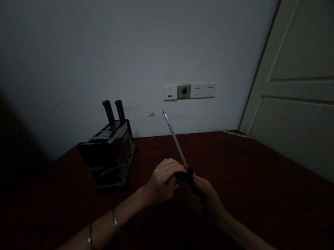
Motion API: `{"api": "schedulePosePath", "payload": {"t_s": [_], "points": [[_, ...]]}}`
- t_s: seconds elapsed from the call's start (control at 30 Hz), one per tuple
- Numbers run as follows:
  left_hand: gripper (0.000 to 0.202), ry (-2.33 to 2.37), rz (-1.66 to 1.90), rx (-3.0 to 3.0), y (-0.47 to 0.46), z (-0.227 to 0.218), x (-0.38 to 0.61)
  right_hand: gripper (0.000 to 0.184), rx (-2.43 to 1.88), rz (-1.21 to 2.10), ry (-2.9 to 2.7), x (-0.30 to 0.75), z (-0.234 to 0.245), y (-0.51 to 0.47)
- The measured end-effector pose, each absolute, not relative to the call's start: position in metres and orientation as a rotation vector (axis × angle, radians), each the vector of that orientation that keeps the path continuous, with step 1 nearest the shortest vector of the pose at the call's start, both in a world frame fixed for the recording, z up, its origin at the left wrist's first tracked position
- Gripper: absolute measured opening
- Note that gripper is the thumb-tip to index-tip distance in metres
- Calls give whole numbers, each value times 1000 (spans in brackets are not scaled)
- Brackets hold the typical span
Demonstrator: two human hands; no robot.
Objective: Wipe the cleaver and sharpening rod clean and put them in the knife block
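My right hand (209, 198) is wrapped round the dark handle of a honing steel (175, 139). Its thin grey rod points up and away, leaning to the left. Close against the steel's guard, my left hand (166, 178) is closed, palm down, on something black (181, 175). Dim light and my fingers hide most of that black thing, so its kind cannot be told. To the left stands a dark knife block (109, 151) with slots in its top. Two black handles (120, 111) rise from its far end.
Everything stands on a dark red tabletop (214, 152) that meets a pale wall (140, 58). Sockets and a switch (203, 90) are set in the wall. A white panelled door (303, 94) borders the right side. A thin strip (237, 134) lies at the back right edge.
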State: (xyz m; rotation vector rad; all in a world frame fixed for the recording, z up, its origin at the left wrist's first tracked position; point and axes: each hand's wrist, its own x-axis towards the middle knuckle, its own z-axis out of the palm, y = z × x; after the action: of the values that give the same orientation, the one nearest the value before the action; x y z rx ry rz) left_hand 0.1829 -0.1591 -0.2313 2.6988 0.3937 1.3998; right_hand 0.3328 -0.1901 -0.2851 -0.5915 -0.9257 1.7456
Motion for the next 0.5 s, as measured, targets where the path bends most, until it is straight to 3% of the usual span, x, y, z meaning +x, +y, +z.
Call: {"api": "schedulePosePath", "payload": {"t_s": [0.23,0.5], "points": [[24,509,1356,2635,-150,-234,177,38,-473,1806,-908,336,-279,-190],[14,783,1615,2362,-144,-229,165,24,-410,1815,-904,334,-275,-191]]}}
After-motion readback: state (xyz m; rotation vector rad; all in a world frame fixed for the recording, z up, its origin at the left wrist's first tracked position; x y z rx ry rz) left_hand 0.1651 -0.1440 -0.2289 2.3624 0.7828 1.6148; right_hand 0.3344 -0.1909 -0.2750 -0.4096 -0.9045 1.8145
